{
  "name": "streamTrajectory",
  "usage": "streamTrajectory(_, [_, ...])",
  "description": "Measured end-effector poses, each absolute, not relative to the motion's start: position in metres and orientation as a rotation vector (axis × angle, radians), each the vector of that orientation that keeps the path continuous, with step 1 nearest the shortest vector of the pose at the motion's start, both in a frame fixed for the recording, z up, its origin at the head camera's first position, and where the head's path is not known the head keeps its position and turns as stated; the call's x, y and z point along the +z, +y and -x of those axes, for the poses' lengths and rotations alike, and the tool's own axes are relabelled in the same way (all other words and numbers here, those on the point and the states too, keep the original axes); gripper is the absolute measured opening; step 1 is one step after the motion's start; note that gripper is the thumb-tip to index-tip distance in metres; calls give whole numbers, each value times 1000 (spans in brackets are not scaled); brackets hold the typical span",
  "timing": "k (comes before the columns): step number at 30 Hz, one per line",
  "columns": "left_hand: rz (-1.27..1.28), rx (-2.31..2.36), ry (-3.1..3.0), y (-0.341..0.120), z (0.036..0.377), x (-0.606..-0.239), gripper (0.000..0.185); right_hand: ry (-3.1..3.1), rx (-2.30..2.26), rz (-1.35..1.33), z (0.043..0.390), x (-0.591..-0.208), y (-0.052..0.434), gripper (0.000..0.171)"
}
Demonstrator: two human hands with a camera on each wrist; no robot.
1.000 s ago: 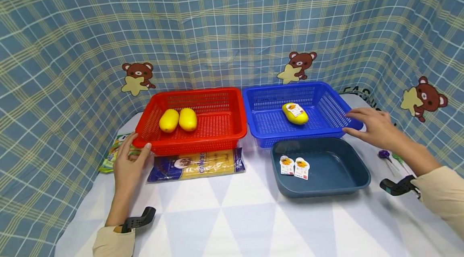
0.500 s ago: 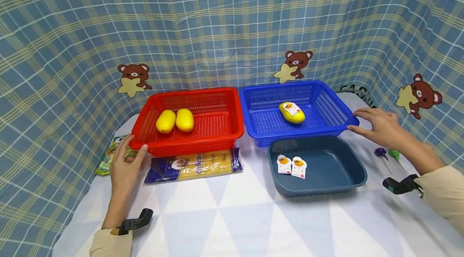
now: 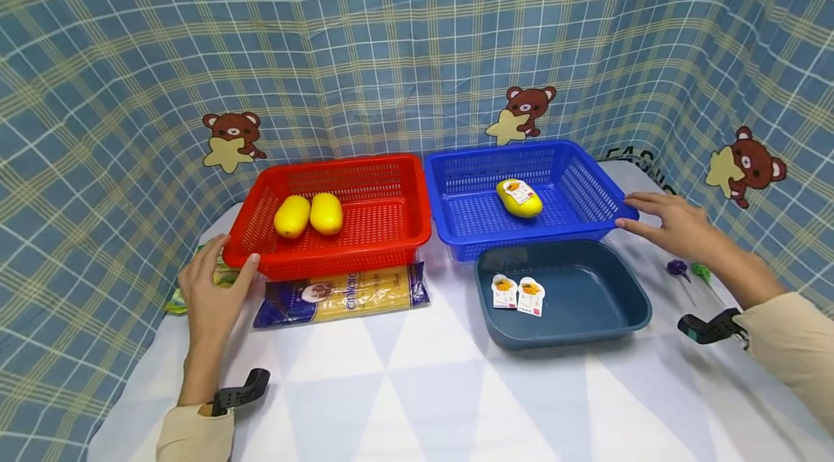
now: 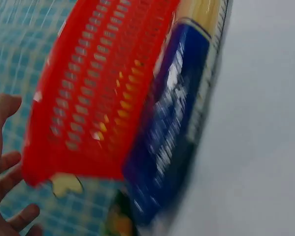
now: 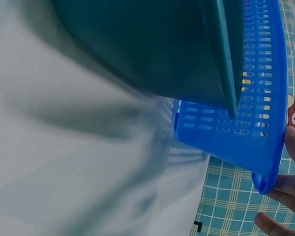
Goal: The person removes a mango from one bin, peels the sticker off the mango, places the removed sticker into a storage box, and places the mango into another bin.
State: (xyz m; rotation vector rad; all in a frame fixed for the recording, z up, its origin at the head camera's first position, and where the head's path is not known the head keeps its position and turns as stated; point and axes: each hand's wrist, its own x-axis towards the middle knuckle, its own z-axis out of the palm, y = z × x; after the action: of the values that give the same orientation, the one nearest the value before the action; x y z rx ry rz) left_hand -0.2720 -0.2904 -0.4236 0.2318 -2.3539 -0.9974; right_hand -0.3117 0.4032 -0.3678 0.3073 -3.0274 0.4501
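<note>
My left hand (image 3: 211,292) lies at the near left corner of the red plastic basket (image 3: 339,263), thumb and fingers spread around that corner. In the left wrist view the fingers sit beside its rim; blur hides whether they touch. Two yellow mangoes (image 3: 309,216) lie in this basket. At the near right corner of the blue basket (image 3: 528,236), my right hand (image 3: 680,230) rests with extended fingers on the rim. The right wrist view shows fingertips (image 5: 290,184) at the corner of the rim. One yellow mango (image 3: 519,205) with a picture label on top lies inside.
A dark teal tray (image 3: 596,337) with two picture labels (image 3: 517,295) stands before the blue basket. A pasta packet (image 3: 345,295) lies partly under the red basket's front. A green packet (image 3: 176,301) is at far left, with purple and green lollipops (image 3: 687,270) at right.
The whole scene shifts slightly left as the head view turns. Relative to the blue basket, my right hand has moved a little outward to its corner. My left hand stays at the red basket's corner.
</note>
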Motion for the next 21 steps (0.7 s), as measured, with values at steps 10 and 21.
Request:
streamTrajectory(10, [108,-1077,-2371,-208,287,-381,61,-3035,500,-272,311,-369,400,74])
streamTrajectory(21, [425,-1234,-2443,-117,323,-362,65,-3001,487,-300,310,-370,402,71])
